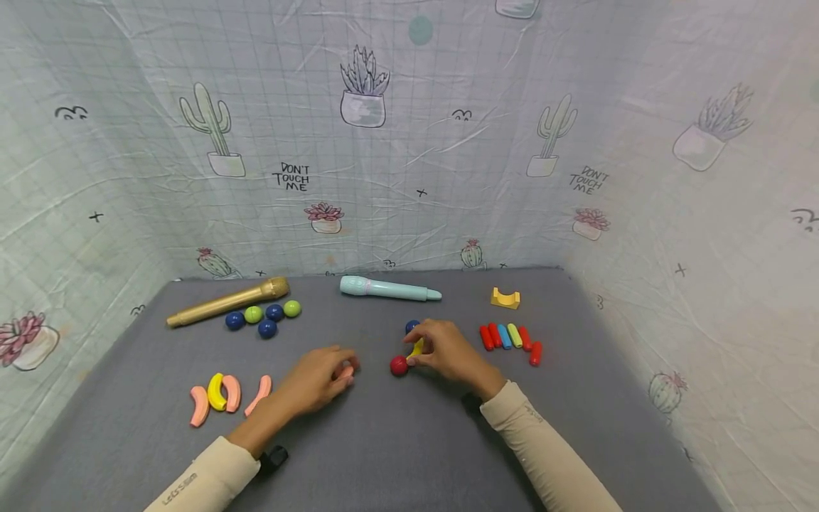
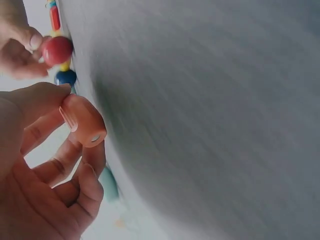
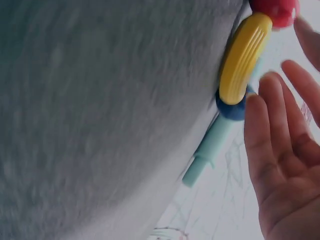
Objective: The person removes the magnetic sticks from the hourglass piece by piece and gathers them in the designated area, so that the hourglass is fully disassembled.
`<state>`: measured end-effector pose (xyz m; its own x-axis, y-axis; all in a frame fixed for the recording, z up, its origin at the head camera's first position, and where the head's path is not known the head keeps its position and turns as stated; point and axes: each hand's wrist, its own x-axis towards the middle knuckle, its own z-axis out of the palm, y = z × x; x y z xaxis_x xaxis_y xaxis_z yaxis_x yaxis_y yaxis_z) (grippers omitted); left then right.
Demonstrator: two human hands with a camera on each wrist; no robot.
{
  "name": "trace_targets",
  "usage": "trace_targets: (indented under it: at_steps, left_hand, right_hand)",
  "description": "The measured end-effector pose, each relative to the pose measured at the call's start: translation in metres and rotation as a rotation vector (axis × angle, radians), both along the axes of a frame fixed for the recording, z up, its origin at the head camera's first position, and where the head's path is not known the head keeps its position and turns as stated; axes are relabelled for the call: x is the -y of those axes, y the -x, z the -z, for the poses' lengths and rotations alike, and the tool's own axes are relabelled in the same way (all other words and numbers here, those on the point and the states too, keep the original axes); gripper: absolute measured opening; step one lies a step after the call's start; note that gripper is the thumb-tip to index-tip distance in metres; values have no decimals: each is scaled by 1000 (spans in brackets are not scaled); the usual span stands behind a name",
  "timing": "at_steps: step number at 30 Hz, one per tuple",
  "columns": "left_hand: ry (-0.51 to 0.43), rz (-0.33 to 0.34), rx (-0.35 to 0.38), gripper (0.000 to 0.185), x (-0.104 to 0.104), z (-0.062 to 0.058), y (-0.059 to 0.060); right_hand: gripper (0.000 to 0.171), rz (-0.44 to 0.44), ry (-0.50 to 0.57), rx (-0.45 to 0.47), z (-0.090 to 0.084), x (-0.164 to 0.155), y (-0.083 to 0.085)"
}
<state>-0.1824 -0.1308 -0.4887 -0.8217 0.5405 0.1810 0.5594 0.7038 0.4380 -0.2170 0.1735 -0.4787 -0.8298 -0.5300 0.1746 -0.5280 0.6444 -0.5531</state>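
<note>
Left hand point(image 1: 316, 380) pinches my short orange plastic rod point(image 2: 83, 120); right hand's point(image 1: 448, 350) fingers seem loosely spread beside the curved yellow plastic piece point(image 3: 244, 58) — I should bring the ends together squarely.

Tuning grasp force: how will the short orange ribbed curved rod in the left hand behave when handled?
The short orange ribbed plastic rod, pinched by the left hand, looks rigid and probably light. Its ribbing likely aids grip. The silvery disc in its end face may be a magnet, so it could snap onto the red ball.

I see my left hand point(image 2: 35, 170) pinching an orange cylindrical piece point(image 2: 83, 120) above the grey mat point(image 2: 210, 115). Beyond it, the other hand's fingers point(image 2: 20, 47) touch a red ball point(image 2: 56, 50).
</note>
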Motion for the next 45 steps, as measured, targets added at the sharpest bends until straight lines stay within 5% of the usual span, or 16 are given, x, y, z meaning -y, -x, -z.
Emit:
trace_targets:
  at_steps: [5, 12, 28, 34, 38, 45]
  left_hand:
    - [16, -76, 45, 10, 31, -1, -8]
    - [59, -151, 59, 11, 66, -2, -18]
    - [172, -274, -27, 21, 118, -10, -35]
    - [174, -265, -107, 37, 96, -19, -30]
    - [140, -203, -95, 41, 61, -25, -23]
    - [127, -67, -63, 49, -3, -19, -4]
  right_hand:
    - [40, 47, -16, -26, -1, -7, 7]
    - [53, -58, -137, -12, -1, -13, 14]
    - [43, -10, -160, -11, -3, -4, 10]
    - [40, -14, -164, -12, -4, -1, 9]
    - [37, -19, -167, -16, -4, 0, 10]
    - [32, -40, -169, -38, -1, 3, 8]
